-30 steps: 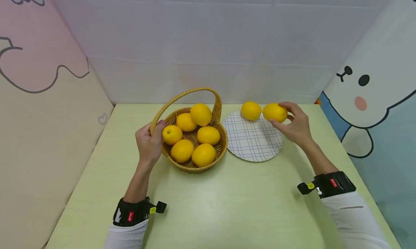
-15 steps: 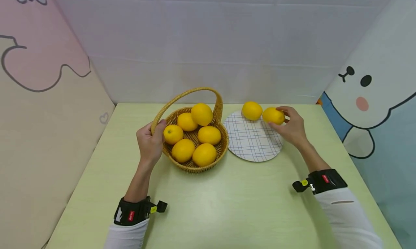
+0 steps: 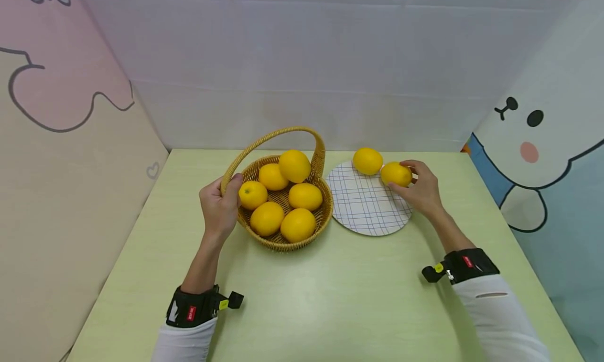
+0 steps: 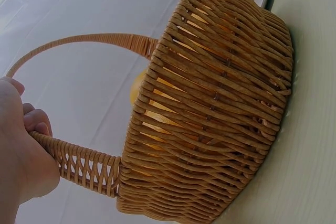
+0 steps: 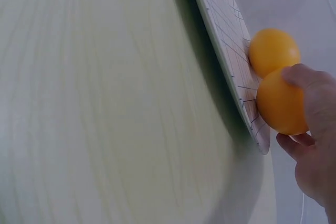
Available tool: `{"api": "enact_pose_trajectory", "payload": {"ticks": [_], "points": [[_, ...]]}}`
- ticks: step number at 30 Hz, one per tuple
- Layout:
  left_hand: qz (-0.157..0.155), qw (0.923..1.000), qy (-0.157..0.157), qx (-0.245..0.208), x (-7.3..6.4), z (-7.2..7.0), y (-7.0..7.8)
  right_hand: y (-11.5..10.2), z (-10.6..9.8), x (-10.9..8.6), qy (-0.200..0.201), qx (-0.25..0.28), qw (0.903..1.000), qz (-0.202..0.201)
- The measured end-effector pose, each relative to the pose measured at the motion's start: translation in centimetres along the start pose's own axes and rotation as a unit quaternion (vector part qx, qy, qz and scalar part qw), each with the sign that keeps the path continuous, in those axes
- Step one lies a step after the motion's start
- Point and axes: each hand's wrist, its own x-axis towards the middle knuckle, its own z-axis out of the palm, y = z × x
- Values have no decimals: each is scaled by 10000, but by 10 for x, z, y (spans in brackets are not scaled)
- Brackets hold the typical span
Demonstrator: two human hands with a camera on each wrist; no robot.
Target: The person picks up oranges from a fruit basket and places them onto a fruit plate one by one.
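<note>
My left hand grips the arched handle of a woven wicker basket at its left end. Several yellow lemons lie inside the basket. Over at the right, my right hand holds a lemon between thumb and fingers at the right back part of a round plate with a blue grid pattern. A second lemon sits at the plate's back edge, just left of the held one. In the right wrist view the held lemon is right at the plate's surface, with the thumb over its top.
The pale green-yellow table runs up to a white cloth wall. Printed cartoon panels flank it on the left and right. The plate's left edge lies close beside the basket.
My right hand has lowered the lemon toward the plate and moved slightly left and nearer. The left hand keeps its grip on the basket handle.
</note>
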Motion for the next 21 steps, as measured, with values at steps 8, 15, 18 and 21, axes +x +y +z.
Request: {"api": "enact_pose_trajectory", "payload": {"ticks": [8,15,18,21], "points": [[69,10000,-9,-14,1,1,1,1,1,0,-10,57,9999,96],[82,9999,-44,-71,2,1,3,3,3,-3,-21,67,9997,241],[67,10000,-38,-63,1,0,3,5,4,-4,-7,76,9997,240],[46,10000,-27,-62,1,1,2,6,4,-4,33,96,9998,145]]}}
